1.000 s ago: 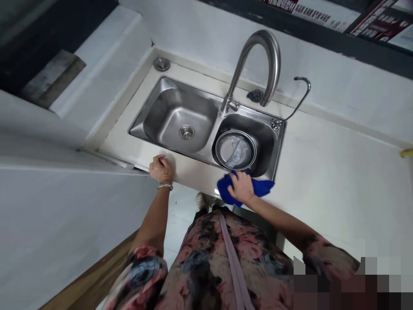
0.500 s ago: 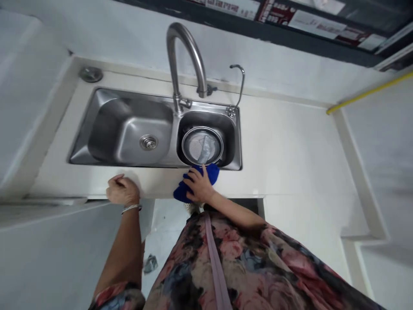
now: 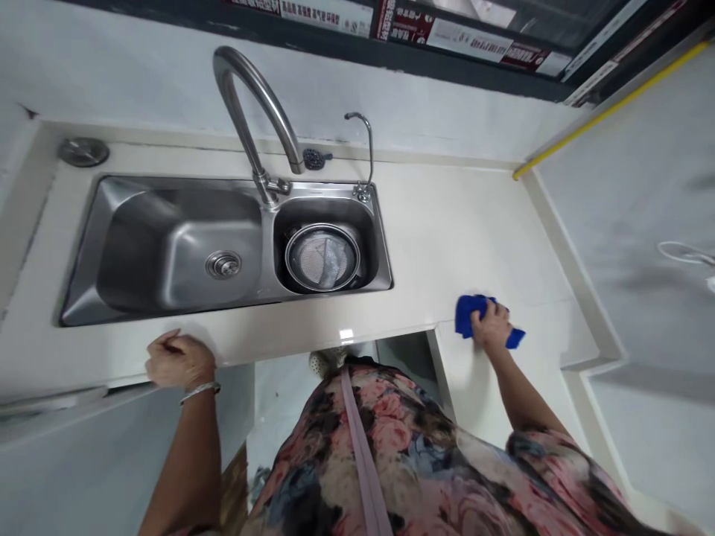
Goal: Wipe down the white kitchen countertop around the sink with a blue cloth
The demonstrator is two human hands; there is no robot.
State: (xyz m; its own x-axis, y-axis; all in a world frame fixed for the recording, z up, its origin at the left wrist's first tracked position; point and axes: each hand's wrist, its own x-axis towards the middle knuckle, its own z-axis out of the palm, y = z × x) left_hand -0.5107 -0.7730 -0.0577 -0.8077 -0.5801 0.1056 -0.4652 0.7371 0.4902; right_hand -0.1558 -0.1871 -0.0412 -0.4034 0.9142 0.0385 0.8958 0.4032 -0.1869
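Observation:
A blue cloth point(image 3: 468, 313) lies bunched on the white countertop point(image 3: 441, 223), right of the sink. My right hand point(image 3: 491, 325) presses on it with the fingers curled over it. My left hand point(image 3: 179, 360) is a loose fist resting at the counter's front edge, before the large basin; nothing shows in it. The double steel sink point(image 3: 268, 284) lies between and behind my hands. A round pan-like vessel point(image 3: 322, 257) with a perforated strainer inside sits in its smaller basin.
A tall curved faucet point(image 3: 257, 89) and a thin tap point(image 3: 369, 149) rise behind the sink. A dark scrubber point(image 3: 316, 158) lies near the faucet. The yellow pipe point(image 3: 608, 112) runs down the right corner. Below the front edge, a cabinet point(image 3: 410, 361) stands open.
My right hand has carried the blue cloth from the sink's front edge to the counter on the right. My view has shifted rightward. The left hand stays a fist at the front edge.

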